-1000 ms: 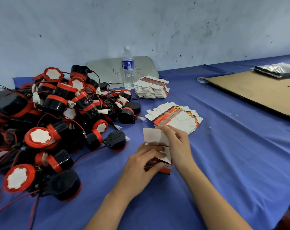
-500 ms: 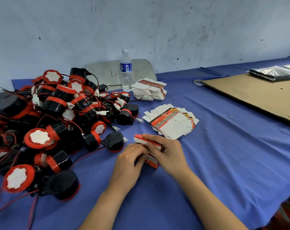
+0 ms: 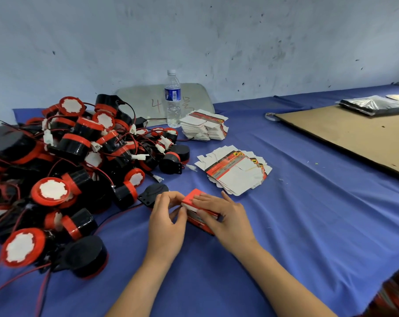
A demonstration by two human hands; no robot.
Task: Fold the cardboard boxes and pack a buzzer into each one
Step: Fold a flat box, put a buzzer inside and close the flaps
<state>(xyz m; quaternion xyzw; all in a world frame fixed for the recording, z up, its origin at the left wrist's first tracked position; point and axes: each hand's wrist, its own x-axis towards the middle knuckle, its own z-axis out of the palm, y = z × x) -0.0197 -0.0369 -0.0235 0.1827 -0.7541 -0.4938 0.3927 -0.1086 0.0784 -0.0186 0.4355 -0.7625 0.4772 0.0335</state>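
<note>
The box (image 3: pixel 190 196) flap is now folded down (nearly closed, I'd judge). My left hand (image 3: pixel 168 216) pinches its end, mid-frame; my right hand (image 3: pixel 226 217) clasps the top.

Both bare forearms rise from the lower edge and converge near the middle, the right one coming in at a stronger slant. The left hand (image 3: pixel 166 221) has its fingers curled, with thumb and fingertips pinching the left end of a small red-and-white cardboard box (image 3: pixel 191 197). The right hand (image 3: pixel 224 219) lies palm down over the same box, its fingers spread across the top and its thumb against the near side. The two hands nearly touch at the fingertips.
</note>
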